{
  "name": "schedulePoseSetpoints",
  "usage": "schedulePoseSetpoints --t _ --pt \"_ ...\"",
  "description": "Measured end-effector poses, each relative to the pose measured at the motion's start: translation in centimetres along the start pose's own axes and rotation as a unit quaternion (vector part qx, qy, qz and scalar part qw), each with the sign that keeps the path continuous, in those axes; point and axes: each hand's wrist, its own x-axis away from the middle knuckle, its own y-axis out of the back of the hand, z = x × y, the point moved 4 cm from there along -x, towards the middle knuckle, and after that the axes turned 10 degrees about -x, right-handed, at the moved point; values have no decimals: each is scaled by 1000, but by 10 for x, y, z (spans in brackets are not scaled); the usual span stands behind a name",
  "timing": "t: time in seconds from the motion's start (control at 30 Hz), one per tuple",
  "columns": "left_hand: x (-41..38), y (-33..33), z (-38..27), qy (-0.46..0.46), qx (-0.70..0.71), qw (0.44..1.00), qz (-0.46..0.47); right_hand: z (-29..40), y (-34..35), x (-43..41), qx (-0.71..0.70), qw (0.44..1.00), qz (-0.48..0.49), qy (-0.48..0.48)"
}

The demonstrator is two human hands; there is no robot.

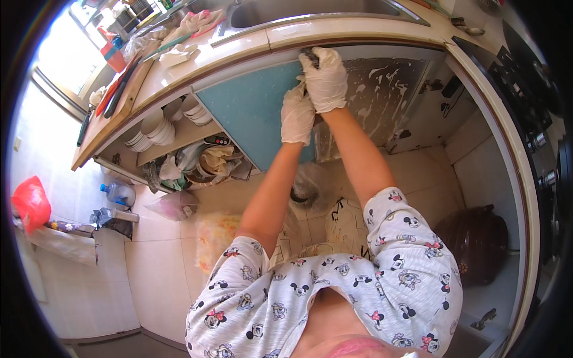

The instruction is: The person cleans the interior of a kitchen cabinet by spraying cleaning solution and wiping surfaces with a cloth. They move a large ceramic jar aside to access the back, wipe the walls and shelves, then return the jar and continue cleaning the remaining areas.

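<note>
White disposable gloves cover both hands. My right hand [328,80] grips a dark scouring pad [309,58], apparently steel wool, at the upper edge of a cabinet door, just below the counter. Below and to the left of it, my left hand [297,114] is closed around the vertical edge of that door; its fingertips are partly hidden. Streaks of white suds run over the brownish, glossy door panel [380,89] to the right of my hands. A light blue cabinet door [250,107] with small droplets lies to their left.
Above the cabinets is a steel sink [313,11] in the tiled counter. Bowls [156,127] stand in the open left cabinet, over bags and a basket. A knife [121,89] lies on a wooden board [134,89]. A brown jar [474,246] stands at right, below the gas stove [519,89].
</note>
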Motion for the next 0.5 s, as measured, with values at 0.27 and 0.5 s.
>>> schedulePoseSetpoints --t 0.27,0.5 --pt "3 2 4 -213 -183 959 -22 4 -14 6 -42 999 -17 -29" --pt "4 17 -23 -24 -11 998 62 -22 26 -18 82 994 -58 -54"
